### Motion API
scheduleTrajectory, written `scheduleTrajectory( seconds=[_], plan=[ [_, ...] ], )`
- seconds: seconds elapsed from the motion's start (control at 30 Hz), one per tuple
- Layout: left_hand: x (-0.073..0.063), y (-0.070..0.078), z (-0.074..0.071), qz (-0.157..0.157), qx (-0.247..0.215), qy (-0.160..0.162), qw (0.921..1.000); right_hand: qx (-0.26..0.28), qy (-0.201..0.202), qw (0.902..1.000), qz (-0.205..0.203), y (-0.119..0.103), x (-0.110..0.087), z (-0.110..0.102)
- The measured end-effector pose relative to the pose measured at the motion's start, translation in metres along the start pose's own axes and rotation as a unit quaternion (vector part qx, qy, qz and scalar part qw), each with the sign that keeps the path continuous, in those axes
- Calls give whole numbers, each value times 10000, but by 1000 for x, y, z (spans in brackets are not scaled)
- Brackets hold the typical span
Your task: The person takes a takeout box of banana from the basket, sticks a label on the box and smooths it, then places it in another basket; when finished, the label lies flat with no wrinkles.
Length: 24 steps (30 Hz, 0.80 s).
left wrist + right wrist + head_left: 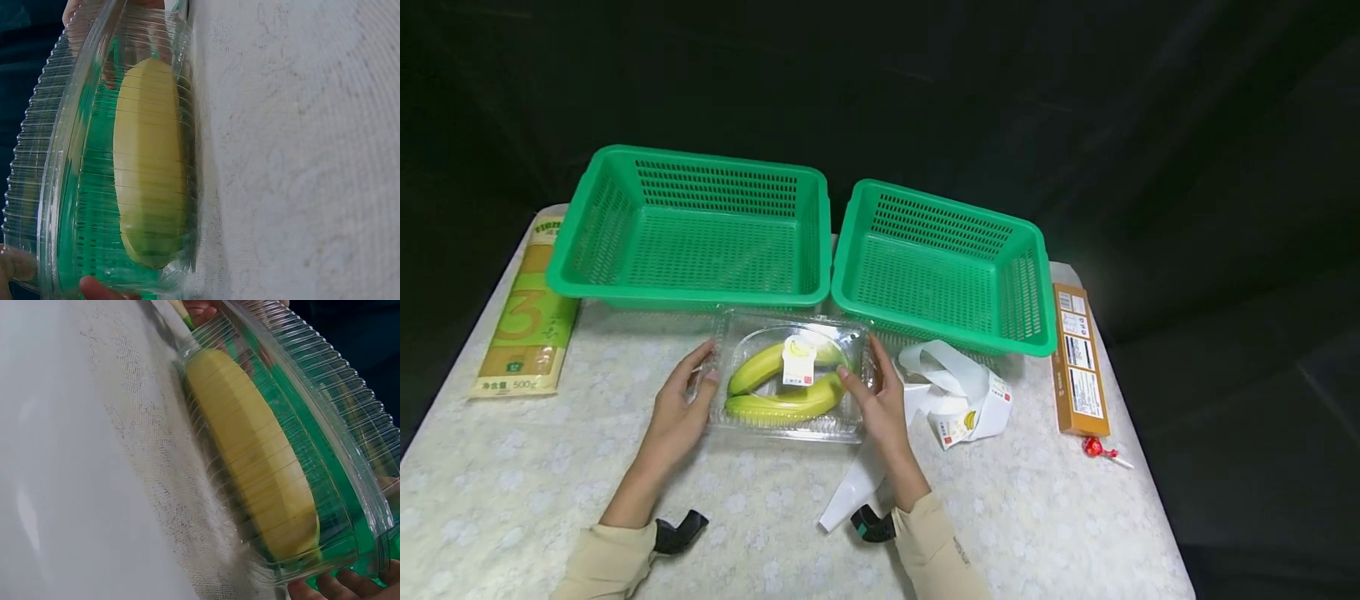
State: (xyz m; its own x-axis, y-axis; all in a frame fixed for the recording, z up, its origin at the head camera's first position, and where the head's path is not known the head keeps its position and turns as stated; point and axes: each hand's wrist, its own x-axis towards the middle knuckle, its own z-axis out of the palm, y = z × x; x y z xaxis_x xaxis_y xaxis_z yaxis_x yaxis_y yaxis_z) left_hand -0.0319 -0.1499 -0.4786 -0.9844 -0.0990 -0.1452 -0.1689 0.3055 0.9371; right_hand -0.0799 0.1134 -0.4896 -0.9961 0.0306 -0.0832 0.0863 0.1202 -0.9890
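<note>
A clear plastic clamshell box (850,417) with a closed lid lies near the middle of the table. Two yellow-green bananas (786,406) show through it, and a white sticker (798,361) with a banana picture is on the lid. My left hand (679,408) grips the box's left side, thumb at the near part of that edge. On the opposite side my right hand (883,408) holds it, thumb over the lid and fingers along the side. Both wrist views show a banana (150,162) through the ribbed front wall, with fingertips (347,584) at the box's end.
Two green baskets (700,296) (940,329) stand behind the box. A curled strip of stickers (951,375) lies to its right, trailing under my right forearm. A noodle packet (527,317) lies at left; an orange carton (1078,362) and red lollipop (1093,447) are at right.
</note>
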Motion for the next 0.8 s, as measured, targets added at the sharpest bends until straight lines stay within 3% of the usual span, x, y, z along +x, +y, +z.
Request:
scheduleTrajectory(
  seconds=[0.57, 0.8],
  plan=[
    [-1, 3, 3, -181, 286, 58, 9994, -105, -22, 9999, 84, -4, -1, -2],
    [-1, 4, -1, -255, 43, -74, 9996, -238, -43, 9994, 230, -8, -6, -5]
  ],
)
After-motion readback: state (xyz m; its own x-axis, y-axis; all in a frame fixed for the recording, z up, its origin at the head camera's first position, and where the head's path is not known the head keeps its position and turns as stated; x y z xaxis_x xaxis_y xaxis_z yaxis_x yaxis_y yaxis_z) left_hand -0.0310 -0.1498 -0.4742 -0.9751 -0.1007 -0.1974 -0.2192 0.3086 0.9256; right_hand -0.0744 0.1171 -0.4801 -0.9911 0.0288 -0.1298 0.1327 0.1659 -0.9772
